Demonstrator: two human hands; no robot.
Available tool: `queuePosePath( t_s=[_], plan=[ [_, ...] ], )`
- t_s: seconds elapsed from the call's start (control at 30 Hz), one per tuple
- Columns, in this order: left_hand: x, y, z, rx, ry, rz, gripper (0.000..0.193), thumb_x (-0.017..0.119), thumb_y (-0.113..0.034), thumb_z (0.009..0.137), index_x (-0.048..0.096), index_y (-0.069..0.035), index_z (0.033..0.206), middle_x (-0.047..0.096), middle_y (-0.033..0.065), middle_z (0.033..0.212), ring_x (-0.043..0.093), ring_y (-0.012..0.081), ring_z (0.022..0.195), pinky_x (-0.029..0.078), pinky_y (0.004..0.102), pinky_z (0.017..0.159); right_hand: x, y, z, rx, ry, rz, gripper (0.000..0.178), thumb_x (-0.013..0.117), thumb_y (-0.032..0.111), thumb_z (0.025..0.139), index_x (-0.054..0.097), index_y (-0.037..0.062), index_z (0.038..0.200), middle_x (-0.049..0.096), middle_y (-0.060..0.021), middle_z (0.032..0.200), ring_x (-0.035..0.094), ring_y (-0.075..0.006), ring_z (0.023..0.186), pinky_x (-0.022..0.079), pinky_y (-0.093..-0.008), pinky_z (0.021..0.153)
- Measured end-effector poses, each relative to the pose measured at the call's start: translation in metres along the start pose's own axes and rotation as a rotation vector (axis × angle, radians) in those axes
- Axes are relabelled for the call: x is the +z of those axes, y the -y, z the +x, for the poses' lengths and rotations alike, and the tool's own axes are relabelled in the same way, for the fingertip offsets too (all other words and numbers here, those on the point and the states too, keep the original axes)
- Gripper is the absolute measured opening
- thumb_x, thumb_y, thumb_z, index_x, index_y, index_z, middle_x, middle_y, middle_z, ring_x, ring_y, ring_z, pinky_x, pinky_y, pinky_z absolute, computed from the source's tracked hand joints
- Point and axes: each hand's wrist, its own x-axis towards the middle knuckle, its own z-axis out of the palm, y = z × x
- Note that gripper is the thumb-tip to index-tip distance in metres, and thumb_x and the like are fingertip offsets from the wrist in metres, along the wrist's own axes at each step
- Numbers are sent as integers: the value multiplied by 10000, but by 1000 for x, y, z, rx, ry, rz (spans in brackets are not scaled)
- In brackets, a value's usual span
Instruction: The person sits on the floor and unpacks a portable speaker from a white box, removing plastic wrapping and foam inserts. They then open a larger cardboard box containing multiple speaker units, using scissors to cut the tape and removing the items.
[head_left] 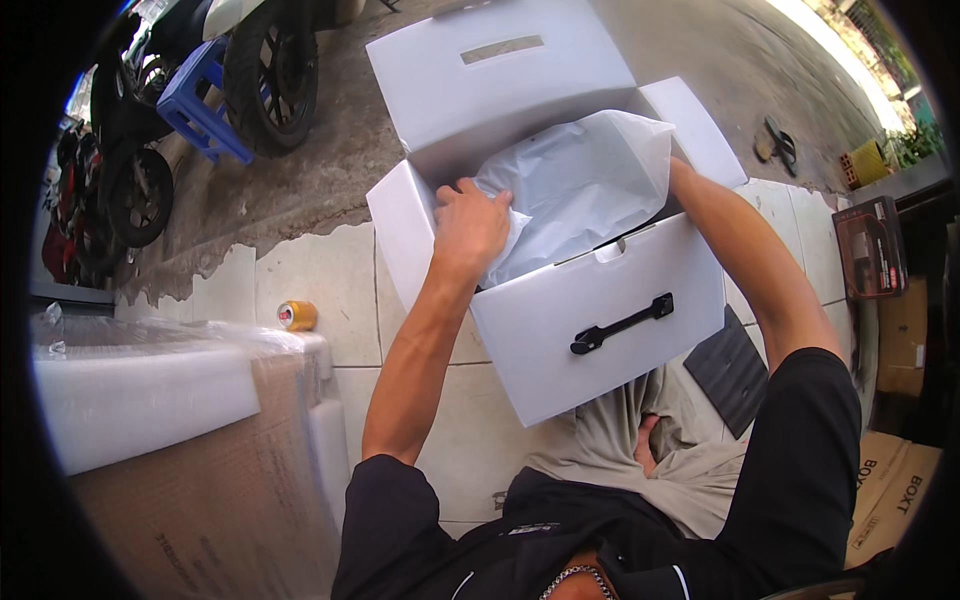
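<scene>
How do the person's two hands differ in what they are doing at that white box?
The left hand is in plain view, gripping the edge of the white plastic wrap inside the open white cardboard box. The right hand is hidden: that forearm runs down behind the wrap into the box. The left arm reaches in at the box's left corner, the right at its right side. Both arms are bare.

A white cardboard box [600,320] rests tilted on the person's lap, its flaps open and a black handle on the near wall. Inside, a white plastic bag [580,185] stands crumpled and open, its edge pinched under the left hand [468,225].
</scene>
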Motion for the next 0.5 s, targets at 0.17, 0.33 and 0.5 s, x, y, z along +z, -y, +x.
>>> queuePosePath(
  t_s=[0.17,0.33,0.5],
  plan=[
    [-4,-2,-1,1,-39,-18,617,566,-415,976,480,136,1240,457,381,1253,576,538,1082,533,521,892,-2,-1,-4,2,4,36,585,454,442,1006,444,80,1466,495,-154,1457,477,-287,1308,416,-380,1064],
    [-3,-1,0,86,-71,90,550,571,-393,975,535,103,1210,514,360,1193,587,503,1055,519,498,910,-4,-3,0,-2,9,84,609,434,476,1013,431,85,1480,486,-154,1467,468,-290,1327,406,-382,1077],
    [5,1,0,182,-267,104,511,576,-374,967,560,74,1214,527,306,1238,514,473,1149,496,499,937,11,14,-18,-52,3,67,633,415,510,1020,418,90,1494,477,-153,1478,459,-293,1347,397,-384,1090]
  ],
)
